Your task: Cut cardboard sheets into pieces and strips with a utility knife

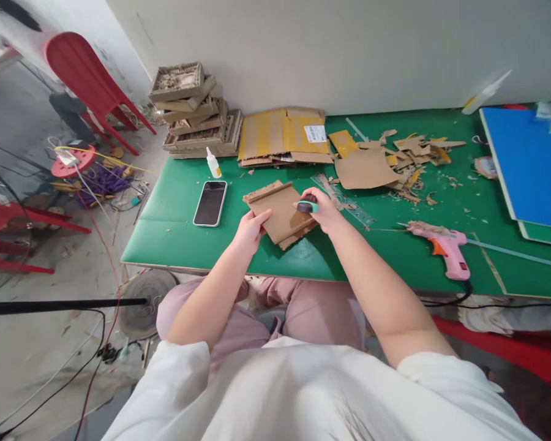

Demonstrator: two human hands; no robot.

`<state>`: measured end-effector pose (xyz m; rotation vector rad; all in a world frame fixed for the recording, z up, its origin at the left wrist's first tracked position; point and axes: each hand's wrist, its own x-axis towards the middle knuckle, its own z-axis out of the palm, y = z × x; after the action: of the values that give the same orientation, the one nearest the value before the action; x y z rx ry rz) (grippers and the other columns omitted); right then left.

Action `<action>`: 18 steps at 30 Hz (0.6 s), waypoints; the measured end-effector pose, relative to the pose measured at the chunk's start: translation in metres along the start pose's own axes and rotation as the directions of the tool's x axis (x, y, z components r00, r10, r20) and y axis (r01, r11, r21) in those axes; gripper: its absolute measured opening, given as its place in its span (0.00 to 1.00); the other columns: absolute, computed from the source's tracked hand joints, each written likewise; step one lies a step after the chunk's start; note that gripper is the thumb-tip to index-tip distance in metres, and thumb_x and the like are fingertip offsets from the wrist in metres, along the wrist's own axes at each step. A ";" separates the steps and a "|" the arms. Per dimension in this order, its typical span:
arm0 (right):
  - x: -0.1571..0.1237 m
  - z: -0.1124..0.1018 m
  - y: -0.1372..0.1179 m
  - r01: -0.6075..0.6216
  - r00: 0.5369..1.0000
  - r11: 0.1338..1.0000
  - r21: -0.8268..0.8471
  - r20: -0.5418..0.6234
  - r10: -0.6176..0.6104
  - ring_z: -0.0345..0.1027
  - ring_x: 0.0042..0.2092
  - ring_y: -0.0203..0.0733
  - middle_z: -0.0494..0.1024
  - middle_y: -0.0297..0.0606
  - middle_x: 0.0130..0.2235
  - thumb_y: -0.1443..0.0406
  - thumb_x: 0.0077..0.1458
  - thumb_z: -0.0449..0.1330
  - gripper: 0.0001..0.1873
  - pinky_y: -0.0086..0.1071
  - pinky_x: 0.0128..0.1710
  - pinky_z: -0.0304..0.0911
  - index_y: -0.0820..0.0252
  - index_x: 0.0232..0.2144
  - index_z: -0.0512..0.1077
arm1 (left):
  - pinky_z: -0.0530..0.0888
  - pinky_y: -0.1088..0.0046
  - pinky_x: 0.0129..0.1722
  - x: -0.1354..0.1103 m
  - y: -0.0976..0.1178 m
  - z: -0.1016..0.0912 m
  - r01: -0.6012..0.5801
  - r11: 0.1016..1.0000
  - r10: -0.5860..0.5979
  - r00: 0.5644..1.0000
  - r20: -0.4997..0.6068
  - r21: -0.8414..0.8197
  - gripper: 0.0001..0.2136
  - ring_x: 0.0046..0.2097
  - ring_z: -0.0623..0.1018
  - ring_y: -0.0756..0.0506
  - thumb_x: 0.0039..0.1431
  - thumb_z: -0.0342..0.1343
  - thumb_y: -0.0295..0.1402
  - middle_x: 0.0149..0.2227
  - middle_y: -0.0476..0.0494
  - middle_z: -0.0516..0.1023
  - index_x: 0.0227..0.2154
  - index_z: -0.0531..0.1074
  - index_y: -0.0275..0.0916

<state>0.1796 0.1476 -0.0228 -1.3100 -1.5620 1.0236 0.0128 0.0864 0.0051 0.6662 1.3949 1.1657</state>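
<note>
A folded piece of brown cardboard (280, 211) with raised strips along two edges is tilted near the front of the green table. My left hand (253, 228) grips its left side, thumb on top and the other fingers partly hidden beneath. Closed in my right hand (324, 211) is a black-and-teal tool (307, 206), held over the cardboard's right part; its working end is hidden, so the exact kind does not show. A clear ruler (358, 211) lies just behind my right hand, partly covered by scraps.
Left of the cardboard lie a phone (210, 203) and a small glue bottle (213, 164). Cardboard trays (183, 82) are stacked behind, beside a flattened box (282, 135). Cardboard scraps (411, 159), a pink glue gun (441, 245) and a blue board (532, 165) occupy the right.
</note>
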 end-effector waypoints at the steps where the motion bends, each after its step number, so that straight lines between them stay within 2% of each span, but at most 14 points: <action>1: -0.001 -0.005 -0.004 0.008 1.000 1.000 0.010 -0.023 -0.008 0.60 0.31 0.36 0.64 0.30 0.28 0.56 0.40 0.62 0.15 0.33 0.32 0.59 0.55 0.26 0.60 | 0.74 0.67 0.45 -0.001 0.006 0.001 -0.027 1.000 0.027 0.999 0.038 0.003 0.13 0.42 0.78 0.45 0.50 0.60 0.32 0.39 0.42 0.79 0.40 0.72 0.36; 4: -0.007 -0.038 -0.020 0.057 0.987 0.998 -0.002 -0.150 -0.056 0.60 0.32 0.36 0.64 0.30 0.30 0.57 0.41 0.63 0.16 0.34 0.35 0.59 0.54 0.28 0.60 | 0.67 0.64 0.55 -0.017 0.016 -0.016 -0.183 0.975 0.175 0.982 0.074 0.125 0.12 0.51 0.74 0.42 0.54 0.57 0.36 0.45 0.42 0.78 0.41 0.74 0.38; 5: -0.010 -0.055 -0.027 0.084 0.966 0.995 -0.044 -0.241 -0.092 0.59 0.32 0.36 0.64 0.31 0.31 0.58 0.41 0.64 0.16 0.34 0.36 0.59 0.54 0.28 0.60 | 0.64 0.62 0.58 -0.025 0.015 -0.028 -0.326 0.876 0.326 0.943 0.061 0.355 0.13 0.55 0.71 0.42 0.57 0.55 0.37 0.49 0.41 0.76 0.43 0.74 0.38; 6: -0.014 -0.073 -0.033 0.110 0.937 0.988 -0.105 -0.320 -0.138 0.58 0.33 0.37 0.65 0.31 0.32 0.60 0.41 0.65 0.16 0.35 0.39 0.58 0.53 0.30 0.62 | 0.59 0.59 0.61 -0.032 0.011 -0.042 -0.381 0.725 0.440 0.897 0.040 0.573 0.15 0.59 0.67 0.39 0.57 0.54 0.37 0.54 0.37 0.72 0.45 0.74 0.37; 7: -0.018 -0.091 -0.040 0.110 0.904 0.979 -0.171 -0.393 -0.170 0.58 0.34 0.37 0.65 0.32 0.33 0.62 0.43 0.64 0.14 0.36 0.41 0.56 0.53 0.32 0.64 | 0.54 0.55 0.62 -0.038 0.004 -0.055 -0.343 0.585 0.501 0.865 0.004 0.735 0.18 0.63 0.60 0.35 0.57 0.54 0.37 0.59 0.32 0.65 0.48 0.72 0.33; 8: -0.022 -0.107 -0.046 0.072 0.851 0.942 -0.329 -0.473 -0.230 0.57 0.32 0.37 0.65 0.32 0.31 0.63 0.43 0.64 0.13 0.36 0.40 0.56 0.53 0.32 0.65 | 0.51 0.51 0.63 -0.043 -0.006 -0.066 -0.262 0.471 0.504 0.864 -0.013 0.842 0.22 0.65 0.53 0.32 0.57 0.54 0.38 0.62 0.26 0.58 0.52 0.68 0.29; 10: -0.030 -0.133 -0.057 0.018 0.823 0.863 -0.505 -0.483 -0.299 0.59 0.32 0.36 0.67 0.33 0.31 0.62 0.42 0.65 0.13 0.35 0.38 0.56 0.55 0.31 0.66 | 0.49 0.44 0.61 -0.045 -0.027 -0.074 -0.152 0.314 0.452 0.892 -0.007 0.937 0.30 0.66 0.48 0.26 0.57 0.54 0.40 0.63 0.17 0.51 0.57 0.61 0.21; 12: -0.038 -0.146 -0.065 -0.032 0.770 0.818 -0.575 -0.536 -0.347 0.60 0.31 0.36 0.68 0.33 0.31 0.60 0.44 0.64 0.12 0.35 0.37 0.57 0.56 0.31 0.66 | 0.47 0.44 0.61 -0.040 -0.046 -0.055 -0.167 0.223 0.461 0.886 0.047 0.960 0.33 0.66 0.46 0.26 0.58 0.52 0.43 0.64 0.16 0.48 0.59 0.56 0.21; 13: -0.042 -0.147 -0.069 -0.032 0.748 0.813 -0.582 -0.553 -0.366 0.61 0.32 0.36 0.69 0.33 0.31 0.59 0.44 0.64 0.13 0.35 0.37 0.58 0.56 0.30 0.66 | 0.47 0.44 0.61 -0.036 -0.054 -0.035 -0.199 0.213 0.463 0.883 0.081 0.957 0.34 0.66 0.46 0.27 0.59 0.50 0.45 0.64 0.17 0.48 0.60 0.54 0.22; 15: -0.049 -0.146 -0.075 0.003 0.719 0.819 -0.574 -0.568 -0.401 0.62 0.32 0.36 0.69 0.33 0.32 0.59 0.43 0.64 0.13 0.35 0.38 0.59 0.56 0.29 0.65 | 0.46 0.44 0.61 -0.028 -0.064 0.020 -0.298 0.239 0.466 0.870 0.160 0.924 0.33 0.66 0.47 0.28 0.59 0.50 0.46 0.64 0.19 0.50 0.60 0.55 0.25; 16: -0.053 -0.145 -0.076 0.027 0.706 0.825 -0.565 -0.573 -0.416 0.63 0.33 0.36 0.69 0.33 0.32 0.61 0.42 0.64 0.13 0.36 0.39 0.60 0.56 0.29 0.64 | 0.46 0.45 0.61 -0.025 -0.066 0.049 -0.384 0.252 0.457 0.857 0.241 0.888 0.32 0.66 0.48 0.28 0.59 0.50 0.45 0.64 0.20 0.52 0.59 0.57 0.26; 17: -0.056 -0.144 -0.077 0.043 0.687 0.831 -0.555 -0.588 -0.428 0.63 0.33 0.36 0.69 0.34 0.32 0.63 0.41 0.65 0.13 0.36 0.40 0.60 0.56 0.28 0.63 | 0.48 0.47 0.61 -0.022 -0.066 0.076 -0.503 0.252 0.418 0.827 0.376 0.827 0.30 0.66 0.51 0.29 0.59 0.50 0.45 0.63 0.20 0.55 0.58 0.59 0.27; 18: -0.058 -0.145 -0.077 0.047 0.661 0.835 -0.548 -0.610 -0.438 0.64 0.34 0.37 0.70 0.34 0.32 0.65 0.40 0.65 0.13 0.37 0.41 0.60 0.56 0.27 0.63 | 0.51 0.49 0.61 -0.020 -0.064 0.098 -0.640 0.241 0.353 0.758 0.548 0.730 0.29 0.65 0.53 0.29 0.58 0.51 0.45 0.62 0.22 0.57 0.56 0.61 0.28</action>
<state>0.2987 0.0910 0.0910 -1.5130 -1.3318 -0.1421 0.1251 0.0727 -0.0325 2.1541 1.5377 0.5977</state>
